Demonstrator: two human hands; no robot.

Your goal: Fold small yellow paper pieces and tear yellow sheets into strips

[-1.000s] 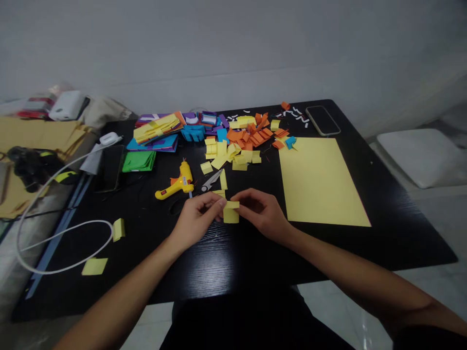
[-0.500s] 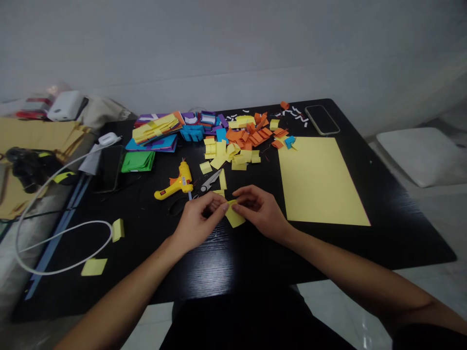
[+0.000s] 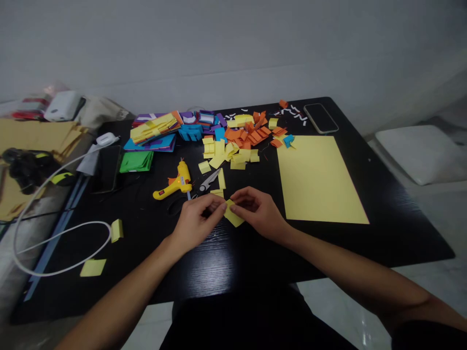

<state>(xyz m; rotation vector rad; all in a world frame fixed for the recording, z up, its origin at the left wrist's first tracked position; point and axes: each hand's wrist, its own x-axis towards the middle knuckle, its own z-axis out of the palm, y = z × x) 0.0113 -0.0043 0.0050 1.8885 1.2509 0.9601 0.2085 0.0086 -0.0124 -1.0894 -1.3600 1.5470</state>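
Note:
Between my two hands is a small piece of yellow paper [image 3: 234, 217], held above the near middle of the black table. My left hand [image 3: 200, 216] pinches its left side between thumb and fingers. My right hand [image 3: 258, 212] grips the right side in the same way. Just behind my left hand lies a pair of scissors [image 3: 209, 180], handles partly hidden by that hand. Beside them rests a yellow glue gun [image 3: 177, 182]. Folded yellow paper pieces [image 3: 239, 158] lie in a heap beyond my hands.
To the right lies a large yellow sheet [image 3: 323, 180], with a phone [image 3: 321, 118] behind it. Orange paper pieces [image 3: 255, 133] and stacked coloured paper [image 3: 155, 131] fill the back. At left are green paper [image 3: 136, 161], a white cable [image 3: 109, 233] and another phone [image 3: 105, 167].
The yellow paper has turned slightly between my fingers, its lower edge now more pointed. Both hands stay almost in place; the view has shifted a little.

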